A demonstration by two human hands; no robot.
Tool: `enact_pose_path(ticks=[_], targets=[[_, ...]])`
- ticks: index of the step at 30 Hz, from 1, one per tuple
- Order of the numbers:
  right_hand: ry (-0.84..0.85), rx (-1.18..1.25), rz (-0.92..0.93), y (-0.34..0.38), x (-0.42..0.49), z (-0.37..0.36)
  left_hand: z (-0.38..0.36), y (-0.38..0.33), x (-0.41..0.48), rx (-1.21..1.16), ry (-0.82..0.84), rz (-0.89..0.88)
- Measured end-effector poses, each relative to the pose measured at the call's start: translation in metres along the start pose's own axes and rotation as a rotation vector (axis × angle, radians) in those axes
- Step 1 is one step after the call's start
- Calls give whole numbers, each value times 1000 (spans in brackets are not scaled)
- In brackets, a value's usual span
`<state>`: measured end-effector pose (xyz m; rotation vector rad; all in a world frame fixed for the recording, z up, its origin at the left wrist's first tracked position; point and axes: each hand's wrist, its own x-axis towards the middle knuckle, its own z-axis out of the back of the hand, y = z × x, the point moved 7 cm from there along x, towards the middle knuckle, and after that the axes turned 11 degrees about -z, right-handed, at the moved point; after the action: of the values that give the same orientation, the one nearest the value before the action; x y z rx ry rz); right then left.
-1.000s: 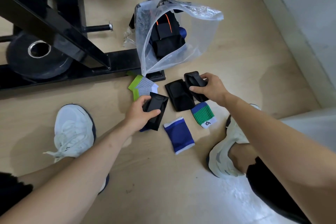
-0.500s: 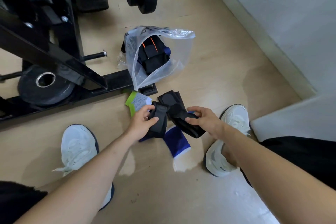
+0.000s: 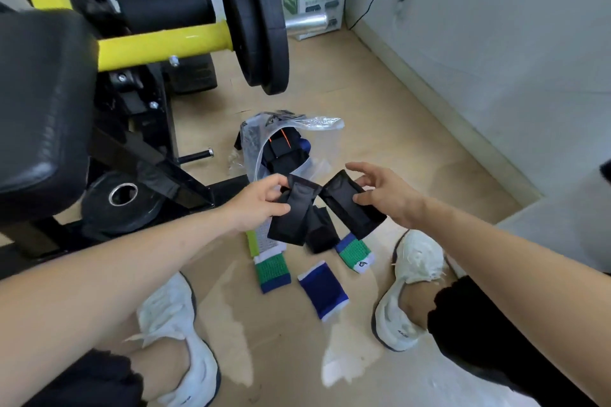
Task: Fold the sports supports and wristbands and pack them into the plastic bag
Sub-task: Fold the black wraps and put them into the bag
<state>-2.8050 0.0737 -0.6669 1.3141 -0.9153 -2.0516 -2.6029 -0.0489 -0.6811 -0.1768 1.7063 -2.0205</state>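
just above the floor (image 3: 390, 122), at the centre of view, two black supports are held up side by side, their upper corners nearly touching. the left hand (image 3: 256, 206) pinches the left black support (image 3: 287, 220) between thumb and curled fingers, its forearm coming in from 8 o'clock. the right hand (image 3: 391, 196) grips the right black support (image 3: 348, 208) with the thumb pressed on its face and the other fingers loosely spread behind it; that forearm enters from 4 o'clock. under them a third black support (image 3: 322, 236) lies on the floor. at 12 o'clock from the hands the plastic bag (image 3: 322, 124) lies with its mouth toward the person, black pieces with an orange stripe inside. at 6 o'clock lie a lime-and-grey band (image 3: 261, 239), a green wristband (image 3: 272, 270), a green-and-white wristband (image 3: 357, 254) and a blue wristband (image 3: 324, 291). the left shoe (image 3: 172, 324) sits at 7 o'clock, the right shoe (image 3: 410, 271) at 4 o'clock. bare floor runs toward 2 o'clock up to the wall (image 3: 496, 43); a weight machine (image 3: 158, 43) crowds 10 o'clock.
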Motion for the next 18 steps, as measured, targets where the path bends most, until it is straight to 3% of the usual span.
enact_pose_path(ticks=[7, 13, 16, 18], targets=[[-232, -54, 128, 60, -77, 36, 27, -86, -25, 52, -139, -54], [-319, 105, 212, 85, -123, 32, 27, -143, -61, 194, -163, -105], [-290, 237, 234, 80, -130, 24, 18, -161, -68, 291, -147, -183], [-241, 195, 257, 83, -132, 14, 11, -164, -67, 413, -122, -253]])
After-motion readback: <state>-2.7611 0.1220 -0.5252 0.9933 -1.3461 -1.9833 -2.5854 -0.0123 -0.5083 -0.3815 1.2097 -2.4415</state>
